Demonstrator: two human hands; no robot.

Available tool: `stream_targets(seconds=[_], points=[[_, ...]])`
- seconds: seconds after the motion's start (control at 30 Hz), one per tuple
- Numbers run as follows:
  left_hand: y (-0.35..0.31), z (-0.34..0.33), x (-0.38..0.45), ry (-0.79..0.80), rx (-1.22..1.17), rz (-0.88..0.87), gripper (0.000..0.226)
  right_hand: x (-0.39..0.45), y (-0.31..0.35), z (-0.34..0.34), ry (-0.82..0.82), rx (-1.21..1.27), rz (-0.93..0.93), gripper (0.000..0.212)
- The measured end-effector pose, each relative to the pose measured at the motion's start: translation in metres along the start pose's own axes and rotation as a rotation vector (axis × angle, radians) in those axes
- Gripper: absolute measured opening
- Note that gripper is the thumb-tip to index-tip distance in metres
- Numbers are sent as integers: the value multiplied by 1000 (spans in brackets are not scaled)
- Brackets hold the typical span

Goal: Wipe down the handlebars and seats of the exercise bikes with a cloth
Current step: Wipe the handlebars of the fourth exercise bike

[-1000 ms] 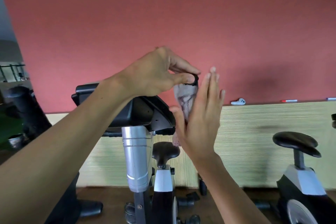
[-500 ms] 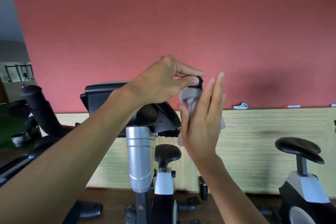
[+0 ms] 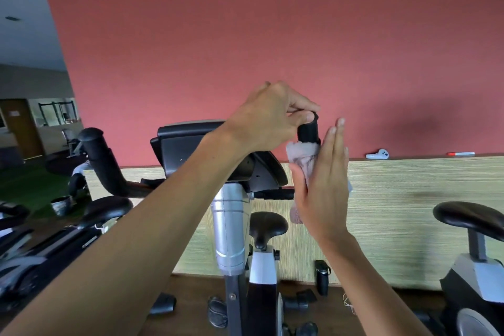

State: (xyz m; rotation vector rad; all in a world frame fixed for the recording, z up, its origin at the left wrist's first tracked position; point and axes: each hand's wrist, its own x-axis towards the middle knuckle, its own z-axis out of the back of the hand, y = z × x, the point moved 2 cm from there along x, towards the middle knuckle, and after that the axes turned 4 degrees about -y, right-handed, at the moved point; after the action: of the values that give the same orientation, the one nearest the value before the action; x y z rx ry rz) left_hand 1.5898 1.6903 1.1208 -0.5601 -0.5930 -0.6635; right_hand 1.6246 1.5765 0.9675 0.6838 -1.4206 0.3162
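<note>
Fingers [image 3: 300, 106] of your left hand [image 3: 268, 117] curl over the tip of the right grip [image 3: 308, 131], thumb pinching its end cap. Left of them the other grip [image 3: 95, 150] stands bare, with the console [image 3: 188, 142] between. Just below your thumb the cloth [image 3: 302, 157] wraps the grip. Your right hand [image 3: 321, 194] presses it there, fingers straight and together; the thumb seems tucked behind the cloth. Below hangs a seat [image 3: 268, 225]; another seat [image 3: 469, 215] sits far right.
</note>
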Motion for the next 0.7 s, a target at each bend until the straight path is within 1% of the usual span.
stream_targets(seconds=[0.13,0.2,0.3,0.4,0.5,0.57,0.63,0.7], points=[[0,2,-1,-24,0,18,25,39,21,3,-35,114,8,73],[0,2,-3,-42,13,28,25,37,17,2,-18,135,10,78],[-1,-1,-6,-74,23,42,25,14,-2,0,54,145,-35,89],[-6,-3,-9,-86,79,47,25,-11,-21,2,178,209,-132,85],[-12,-4,-11,-91,117,39,25,-36,-41,12,333,177,-229,77],[-14,-5,-13,-94,171,40,25,-53,-57,29,338,150,-343,75],[-17,-7,-13,-117,228,29,25,-68,-73,50,279,109,-451,70],[-21,-8,-13,-136,259,12,25,-80,-93,67,287,30,-495,67]])
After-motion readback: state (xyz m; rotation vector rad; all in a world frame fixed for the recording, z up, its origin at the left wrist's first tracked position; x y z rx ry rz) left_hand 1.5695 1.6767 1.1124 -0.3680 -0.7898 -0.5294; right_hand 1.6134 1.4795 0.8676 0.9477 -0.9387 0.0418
